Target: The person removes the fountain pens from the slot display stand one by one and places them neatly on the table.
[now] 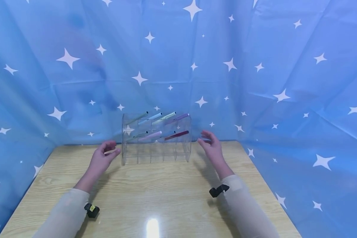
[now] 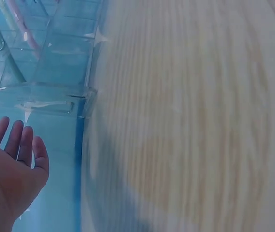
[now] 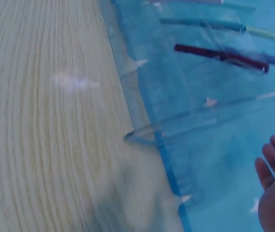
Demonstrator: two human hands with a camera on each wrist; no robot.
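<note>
A clear plastic pen rack (image 1: 156, 158) with tiered compartments stands at the back of the table. Several pens lean in it, among them a light blue pen (image 1: 150, 118), a purple pen (image 1: 178, 118) and a pink pen (image 1: 150, 136). A dark red pen (image 3: 222, 57) lies in the lower tier, towards the right end. Just off the rack's left end is my left hand (image 1: 104, 156), its fingers loosely bent with nothing in them. My right hand (image 1: 213, 150) hovers beyond the opposite end, also holding nothing, thumb and fingers spread apart.
The wood-grain table (image 1: 154, 191) spreads out in front of the rack. A blue curtain with white stars (image 1: 172, 66) hangs right behind the table and along both sides. Each sleeve carries a small black camera (image 1: 92, 210) near the wrist.
</note>
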